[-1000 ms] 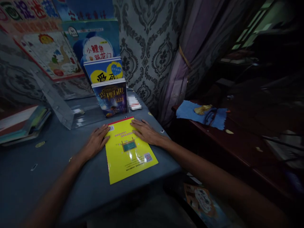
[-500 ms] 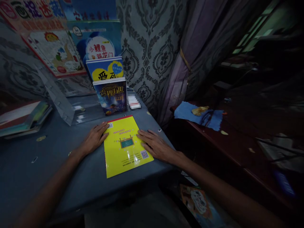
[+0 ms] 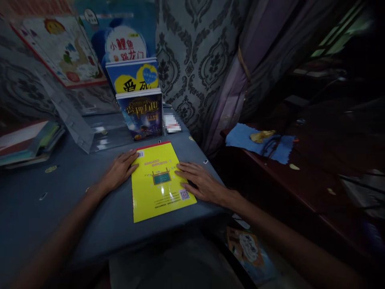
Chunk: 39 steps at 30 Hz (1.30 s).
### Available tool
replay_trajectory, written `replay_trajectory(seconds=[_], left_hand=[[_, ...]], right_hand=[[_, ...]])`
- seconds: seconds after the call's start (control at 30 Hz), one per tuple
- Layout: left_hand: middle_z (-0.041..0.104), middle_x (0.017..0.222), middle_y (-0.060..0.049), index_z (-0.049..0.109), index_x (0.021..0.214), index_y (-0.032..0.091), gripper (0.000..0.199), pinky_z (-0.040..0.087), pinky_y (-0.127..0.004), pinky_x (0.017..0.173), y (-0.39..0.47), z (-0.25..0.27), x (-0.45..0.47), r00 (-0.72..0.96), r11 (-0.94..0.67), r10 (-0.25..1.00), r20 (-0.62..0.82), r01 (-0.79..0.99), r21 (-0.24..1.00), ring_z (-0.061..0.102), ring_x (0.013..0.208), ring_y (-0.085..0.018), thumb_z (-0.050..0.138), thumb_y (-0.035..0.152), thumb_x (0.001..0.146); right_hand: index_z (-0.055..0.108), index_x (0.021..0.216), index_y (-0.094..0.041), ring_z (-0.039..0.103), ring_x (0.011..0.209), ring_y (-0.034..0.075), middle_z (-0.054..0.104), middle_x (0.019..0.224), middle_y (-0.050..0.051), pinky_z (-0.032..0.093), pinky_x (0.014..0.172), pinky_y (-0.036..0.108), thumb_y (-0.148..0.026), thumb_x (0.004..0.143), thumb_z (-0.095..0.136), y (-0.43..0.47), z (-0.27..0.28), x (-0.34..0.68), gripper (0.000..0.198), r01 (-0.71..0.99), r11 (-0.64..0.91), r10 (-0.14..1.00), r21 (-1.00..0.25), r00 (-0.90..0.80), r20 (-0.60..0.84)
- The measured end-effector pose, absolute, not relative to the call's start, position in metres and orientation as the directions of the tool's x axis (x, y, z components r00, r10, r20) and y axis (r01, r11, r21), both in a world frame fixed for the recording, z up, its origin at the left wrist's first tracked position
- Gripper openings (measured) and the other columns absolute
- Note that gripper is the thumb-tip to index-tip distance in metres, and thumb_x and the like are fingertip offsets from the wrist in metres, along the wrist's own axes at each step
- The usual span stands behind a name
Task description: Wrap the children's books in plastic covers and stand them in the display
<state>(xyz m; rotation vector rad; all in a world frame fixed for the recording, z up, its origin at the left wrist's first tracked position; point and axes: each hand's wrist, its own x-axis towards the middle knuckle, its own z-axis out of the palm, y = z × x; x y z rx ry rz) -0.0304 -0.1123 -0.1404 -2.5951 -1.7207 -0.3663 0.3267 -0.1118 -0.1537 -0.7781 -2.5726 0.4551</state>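
Note:
A thin yellow book (image 3: 150, 200) lies flat near the front edge of the cloth-covered table, with a green chalkboard picture and a QR code on its face and a red strip along the far edge. At its upper left edge rests my left hand (image 3: 122, 170), fingers stretched out over the border. My right hand (image 3: 203, 182) lies flat on the right side, its fingertips on the cover. Neither hand grips the book. Behind it, a dark blue book (image 3: 142, 116) stands at the front of a clear stepped display rack (image 3: 75, 128).
On the rack's higher steps stand a blue and yellow book (image 3: 132, 76) and larger picture books. A stack of books (image 3: 30, 140) lies at left. To the right, a dark red table (image 3: 270, 172) holds a blue cloth (image 3: 240, 138). Another book (image 3: 248, 249) is low at right.
The view has tipped slightly downward, so the rack and its books appear higher. Both hands stay stretched out at the yellow book's sides, and the book has hardly moved.

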Motion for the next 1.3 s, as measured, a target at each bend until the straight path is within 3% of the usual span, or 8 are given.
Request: replay_trajectory(seconds=[0.17,0.27,0.47,0.57,0.7,0.9,1.3], left_hand=[[0.064,0.139,-0.016,0.063,0.132,0.013,0.046,0.049,-0.052,0.108,-0.132,-0.127,-0.008,0.265,-0.275,0.945,0.190,0.961,0.027,0.060,0.127,-0.033,0.034,0.035,0.103],[0.066,0.134,-0.016,0.066,0.124,0.015,0.041,0.051,-0.054,0.105,-0.154,-0.122,0.010,0.269,-0.279,0.946,0.183,0.960,0.033,0.061,0.125,-0.034,0.034,0.031,0.103],[0.057,0.146,-0.013,0.055,0.138,0.016,0.051,0.040,-0.056,0.117,-0.199,-0.131,0.035,0.315,-0.335,0.935,0.161,0.935,0.114,0.046,0.142,-0.034,0.033,0.048,0.105],[0.051,0.153,-0.012,0.049,0.144,0.018,0.057,0.035,-0.055,0.121,-0.214,-0.138,0.041,0.267,-0.284,0.954,0.137,0.951,0.125,0.037,0.149,-0.033,0.032,0.054,0.104],[0.048,0.156,-0.014,0.048,0.146,0.015,0.062,0.033,-0.054,0.122,-0.233,-0.142,0.050,0.211,-0.230,0.967,0.145,0.965,0.127,0.037,0.150,-0.033,0.029,0.058,0.105],[0.039,0.162,-0.017,0.040,0.153,0.012,0.068,0.027,-0.058,0.124,-0.249,-0.148,0.059,0.194,-0.216,0.969,0.155,0.966,0.141,0.027,0.154,-0.036,0.028,0.059,0.105],[0.038,0.164,-0.012,0.042,0.154,0.013,0.067,0.024,-0.050,0.126,-0.232,-0.142,0.043,0.194,-0.207,0.977,0.092,0.964,0.167,0.027,0.155,-0.030,0.026,0.057,0.105]], right_hand=[[0.058,0.144,-0.019,0.044,0.146,0.031,0.054,0.151,0.017,0.038,0.119,0.057,-0.041,0.101,0.054,-0.117,-0.152,0.337,0.048,0.385,0.811,0.533,-0.441,-0.796,0.285],[0.057,0.144,-0.018,0.043,0.146,0.032,0.055,0.151,0.017,0.039,0.119,0.058,-0.043,0.102,0.052,-0.124,-0.149,0.337,0.049,0.386,0.814,0.526,-0.434,-0.807,0.268],[0.059,0.142,-0.021,0.045,0.143,0.034,0.058,0.147,0.015,0.038,0.118,0.061,-0.053,0.100,0.052,-0.134,-0.143,0.333,0.053,0.366,0.840,0.481,-0.401,-0.844,0.236],[0.059,0.141,-0.022,0.043,0.143,0.035,0.056,0.148,0.015,0.035,0.119,0.063,-0.063,0.096,0.054,-0.136,-0.144,0.335,0.061,0.344,0.859,0.440,-0.379,-0.874,0.204],[0.061,0.139,-0.019,0.043,0.144,0.035,0.055,0.149,0.017,0.033,0.119,0.060,-0.071,0.089,0.059,-0.137,-0.146,0.337,0.072,0.275,0.905,0.353,-0.326,-0.911,0.212],[0.064,0.136,-0.024,0.045,0.142,0.035,0.060,0.146,0.012,0.038,0.115,0.061,-0.065,0.088,0.066,-0.137,-0.145,0.332,0.064,0.209,0.921,0.291,-0.329,-0.930,0.223],[0.068,0.132,-0.022,0.053,0.140,0.030,0.063,0.143,0.013,0.042,0.117,0.054,-0.049,0.092,0.071,-0.136,-0.146,0.326,0.048,0.097,0.940,0.200,-0.328,-0.935,0.295]])
